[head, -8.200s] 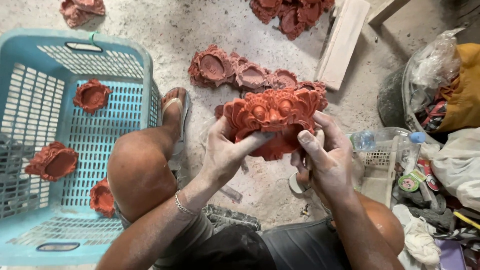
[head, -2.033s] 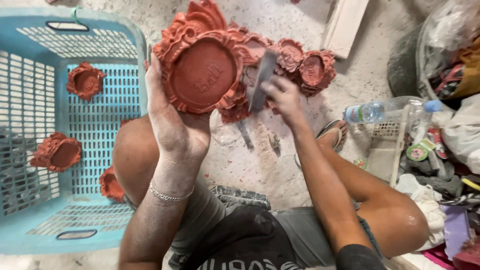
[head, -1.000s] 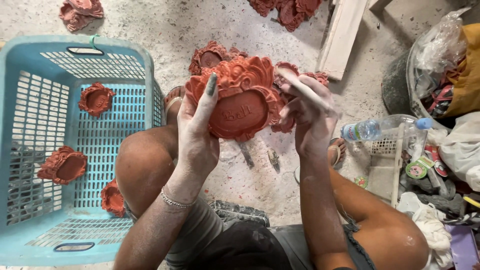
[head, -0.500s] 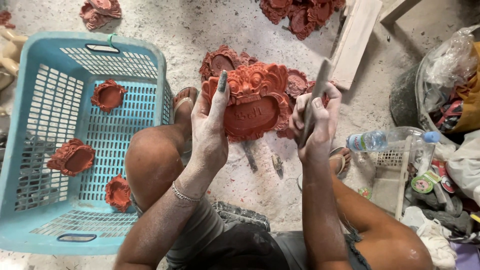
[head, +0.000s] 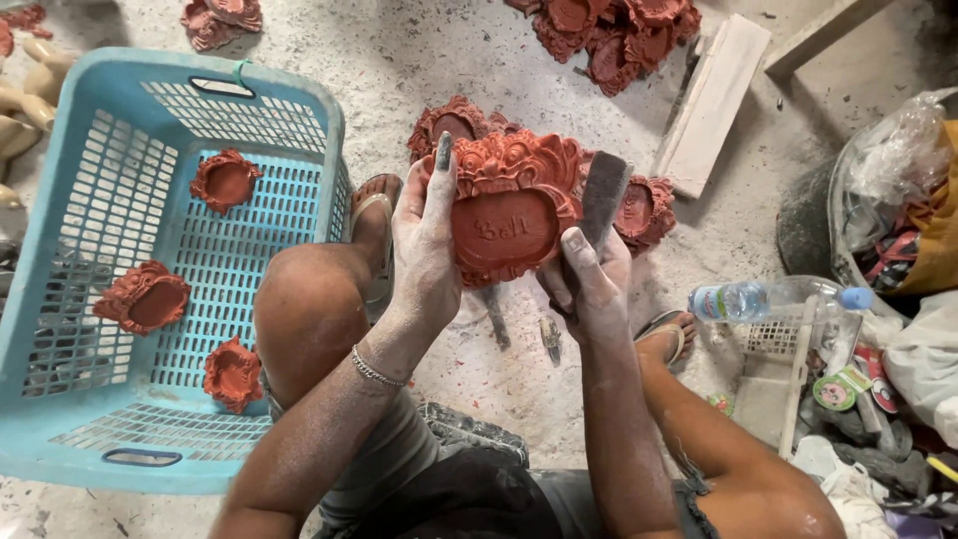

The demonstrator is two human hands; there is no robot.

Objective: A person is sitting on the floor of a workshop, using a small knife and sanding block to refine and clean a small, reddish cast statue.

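Observation:
My left hand (head: 427,245) grips a red clay ornament (head: 511,215) by its left edge, back side facing me, with a smooth oval panel in the middle. My right hand (head: 589,284) holds a flat grey file (head: 602,198) upright against the ornament's right edge. Both hands are dusty and raised above the sandy floor, between my knees. Behind the ornament lies a row of similar red clay pieces (head: 644,205).
A light blue plastic basket (head: 90,419) on the left holds three red clay pieces (head: 147,297). More clay pieces (head: 599,30) lie at the top, beside a wooden plank (head: 711,102). A plastic water bottle (head: 768,297), small crate and bags sit at the right.
The ornament was turned from face to back and lowered. My right hand picked up the file and has brought it to the ornament's right edge.

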